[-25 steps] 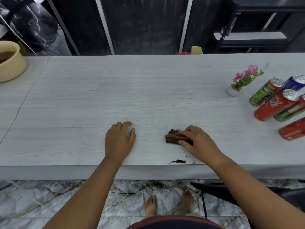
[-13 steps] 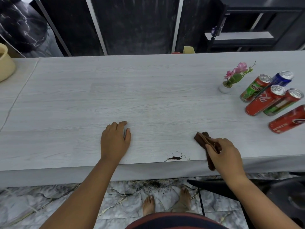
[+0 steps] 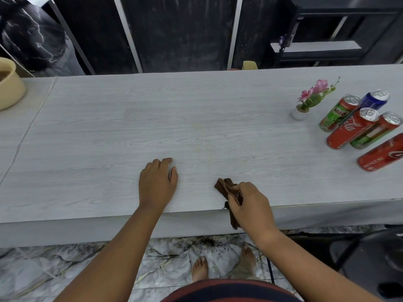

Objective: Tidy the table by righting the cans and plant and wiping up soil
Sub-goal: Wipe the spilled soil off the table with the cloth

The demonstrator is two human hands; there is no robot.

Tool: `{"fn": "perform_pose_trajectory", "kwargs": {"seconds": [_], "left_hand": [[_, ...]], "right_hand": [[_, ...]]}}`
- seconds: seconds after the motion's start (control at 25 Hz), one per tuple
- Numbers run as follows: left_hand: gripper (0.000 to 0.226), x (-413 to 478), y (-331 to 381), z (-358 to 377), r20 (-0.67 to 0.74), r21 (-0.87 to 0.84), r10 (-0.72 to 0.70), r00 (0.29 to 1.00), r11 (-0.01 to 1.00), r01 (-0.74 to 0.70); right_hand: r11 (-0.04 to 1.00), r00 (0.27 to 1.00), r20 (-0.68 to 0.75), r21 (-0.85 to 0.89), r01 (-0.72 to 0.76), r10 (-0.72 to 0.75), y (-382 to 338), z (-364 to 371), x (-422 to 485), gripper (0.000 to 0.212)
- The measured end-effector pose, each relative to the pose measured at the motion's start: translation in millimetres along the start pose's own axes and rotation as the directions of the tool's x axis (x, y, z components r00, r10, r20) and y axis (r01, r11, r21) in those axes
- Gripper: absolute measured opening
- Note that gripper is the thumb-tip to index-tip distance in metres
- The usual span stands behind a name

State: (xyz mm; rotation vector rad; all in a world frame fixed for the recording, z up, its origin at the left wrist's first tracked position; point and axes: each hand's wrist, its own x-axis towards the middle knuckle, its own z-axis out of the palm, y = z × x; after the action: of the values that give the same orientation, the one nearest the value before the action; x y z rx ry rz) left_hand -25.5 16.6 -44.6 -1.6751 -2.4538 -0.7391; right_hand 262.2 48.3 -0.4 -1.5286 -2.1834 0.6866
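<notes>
Pale wood-grain table [image 3: 196, 127]: left hand [image 3: 157, 184] flat, fingers loosely together, holding nothing. Right hand [image 3: 250, 205] pinches a brown cloth [image 3: 224, 186] at the near edge, its tail hanging below the fingers; soft, limp, likely best gripped bunched. Soil [image 3: 224, 206] speck just beside the fingertips.

The plant [image 3: 305, 105] stood near the desk's [image 3: 196, 118] right end, cans [image 3: 357, 125] clustered just right of it. A bowl [image 3: 9, 86] sat at the far left edge. The cloth [image 3: 226, 188] overhung the near edge; soil [image 3: 209, 243] lay on the floor below.
</notes>
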Motion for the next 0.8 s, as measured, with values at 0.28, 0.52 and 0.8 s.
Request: {"fn": "perform_pose_trajectory", "kwargs": {"seconds": [0.28, 0.52, 0.8], "left_hand": [[0.035, 0, 0, -1, 0.002, -0.015, -0.006, 1.0, 1.0, 0.006], [0.035, 0, -2, 0, 0.007, -0.022, -0.007, 1.0, 1.0, 0.007], [0.034, -1, -2, 1, -0.011, -0.018, 0.003, 1.0, 1.0, -0.004]], "right_hand": [[0.978, 0.998, 0.057, 0.209, 0.019, -0.032, -5, -5, 31, 0.021], [0.97, 0.946, 0.229, -0.015, 0.241, -0.231, 2, -4, 66, 0.033], [0.907, 0.864, 0.298, 0.019, 0.42, -0.406, 21, -14, 21, 0.033]]}}
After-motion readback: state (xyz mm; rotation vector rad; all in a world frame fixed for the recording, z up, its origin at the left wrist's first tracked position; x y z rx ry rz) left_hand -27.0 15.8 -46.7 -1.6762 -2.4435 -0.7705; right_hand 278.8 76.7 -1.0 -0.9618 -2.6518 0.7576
